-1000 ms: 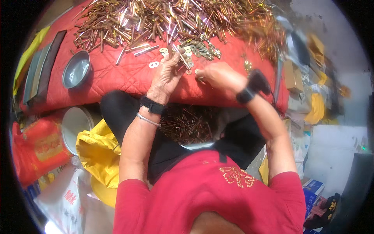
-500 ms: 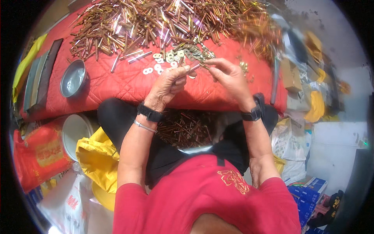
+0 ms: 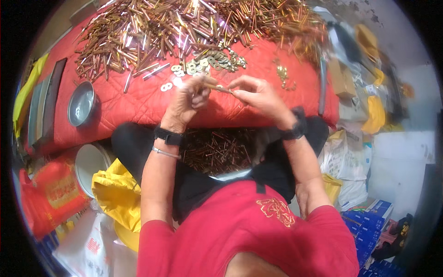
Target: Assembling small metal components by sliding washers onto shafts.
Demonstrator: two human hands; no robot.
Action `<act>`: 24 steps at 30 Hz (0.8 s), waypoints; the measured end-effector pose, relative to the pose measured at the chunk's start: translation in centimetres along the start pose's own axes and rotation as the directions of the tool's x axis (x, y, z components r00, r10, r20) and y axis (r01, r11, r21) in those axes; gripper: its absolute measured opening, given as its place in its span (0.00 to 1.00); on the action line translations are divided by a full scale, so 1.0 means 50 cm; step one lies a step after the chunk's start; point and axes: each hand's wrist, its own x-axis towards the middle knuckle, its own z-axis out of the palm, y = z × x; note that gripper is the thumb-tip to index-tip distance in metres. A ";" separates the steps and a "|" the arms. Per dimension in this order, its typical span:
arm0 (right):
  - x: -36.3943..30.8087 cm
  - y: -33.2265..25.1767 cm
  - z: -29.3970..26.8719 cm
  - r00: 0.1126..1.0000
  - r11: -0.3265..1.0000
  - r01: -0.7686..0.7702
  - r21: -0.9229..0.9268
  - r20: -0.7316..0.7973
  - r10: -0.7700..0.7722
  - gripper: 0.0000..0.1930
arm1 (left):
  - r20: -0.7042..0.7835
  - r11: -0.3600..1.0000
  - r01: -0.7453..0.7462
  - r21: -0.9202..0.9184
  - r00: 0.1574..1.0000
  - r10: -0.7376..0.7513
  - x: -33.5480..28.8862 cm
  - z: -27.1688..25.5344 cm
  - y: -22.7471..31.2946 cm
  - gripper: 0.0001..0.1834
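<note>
Rod (image 3: 217, 87) is just above frame centre, over the quilt (image 3: 138, 104), tilted slightly down to the right. Left hand (image 3: 188, 96) grips its left end; blur there, can't tell if it holds more. Right hand (image 3: 260, 97) pinches the other end, thumb and index. Hands are a short gap apart, rod bridging them. Whatever sits at the right tip is too small to read.

My read: fitting step, working a small part at the rod's end. Next move calls for left steady, right keeping it in line, no cross-set.

Washers (image 3: 203, 67) lie just beyond the hands, upper centre. Brass bits (image 3: 282, 76) upper right of centre. Main rod pile (image 3: 184, 27) across the top. Bowl (image 3: 80, 108) left. More rods (image 3: 216, 147) between my legs, mid-frame.
</note>
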 end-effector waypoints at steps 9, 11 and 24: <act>0.114 0.028 0.137 0.658 0.911 0.401 -0.102 -0.660 -0.363 0.09 | -0.215 0.944 -0.252 -0.213 0.955 0.206 0.039 -0.023 -0.073 0.13; 0.120 0.015 0.154 0.672 0.912 0.364 -0.190 -0.624 -0.399 0.11 | -0.350 0.947 -0.178 -0.268 0.934 0.077 0.035 0.035 -0.079 0.10; 0.157 0.157 -0.083 0.796 0.680 -0.081 -0.729 -0.458 -0.396 0.09 | -0.336 0.976 -0.179 -0.120 0.933 0.130 0.020 -0.013 -0.039 0.15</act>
